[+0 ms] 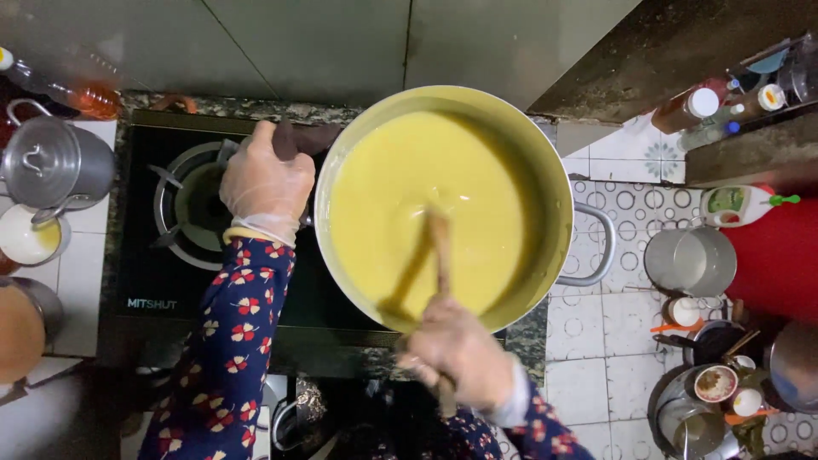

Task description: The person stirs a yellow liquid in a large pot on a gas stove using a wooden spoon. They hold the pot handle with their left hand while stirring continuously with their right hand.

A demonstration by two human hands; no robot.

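Observation:
A large metal pot [562, 183] full of thick yellow batter [409, 196] sits on a black gas stove [145, 281]. My left hand [266, 183], in a thin clear glove, grips the pot's left handle, which is wrapped in a dark cloth. My right hand [456, 349], also gloved, is closed on a wooden stirring stick [440, 247]. The stick dips into the batter near the pot's near side and looks blurred. Both sleeves are dark blue with a flower print.
The stove's left burner [192, 209] is bare. A lidded steel pot [51, 162] and a cup of yellow liquid [30, 238] stand at left. Bottles [699, 106], a steel container [690, 260] and several bowls [716, 383] sit on the tiled floor at right.

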